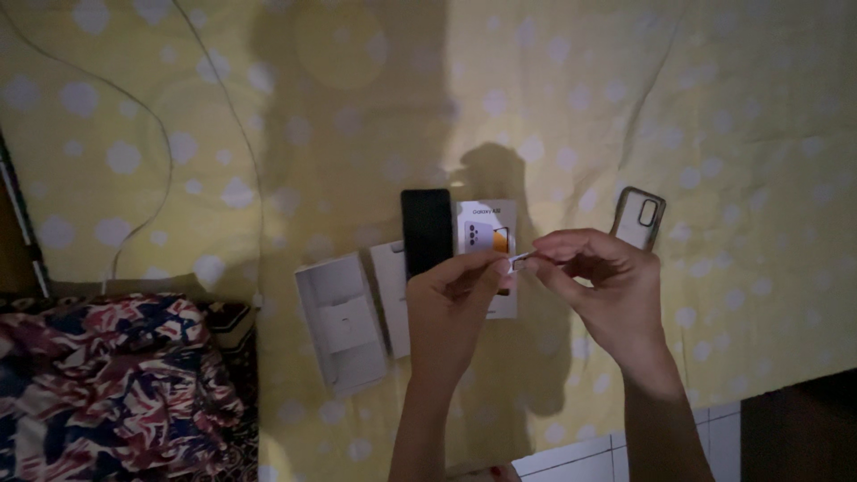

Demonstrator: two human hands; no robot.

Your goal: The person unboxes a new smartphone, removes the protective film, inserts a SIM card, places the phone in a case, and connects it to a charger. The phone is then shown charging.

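My left hand (451,303) and my right hand (603,286) meet above a yellow dotted sheet (625,107). Between their fingertips they pinch a tiny pale card tray (519,260), too small to make out in detail. Just beyond the hands lies a black phone (426,230), face down or dark, next to a white box lid (487,234) with a phone picture. A clear phone case (638,217) lies to the right of my right hand.
An open white box bottom (341,319) and a white insert (391,295) lie left of my left hand. A patterned red and blue cloth (116,384) covers the lower left. Thin cables (165,143) run across the sheet. White floor tiles (580,460) show at the bottom.
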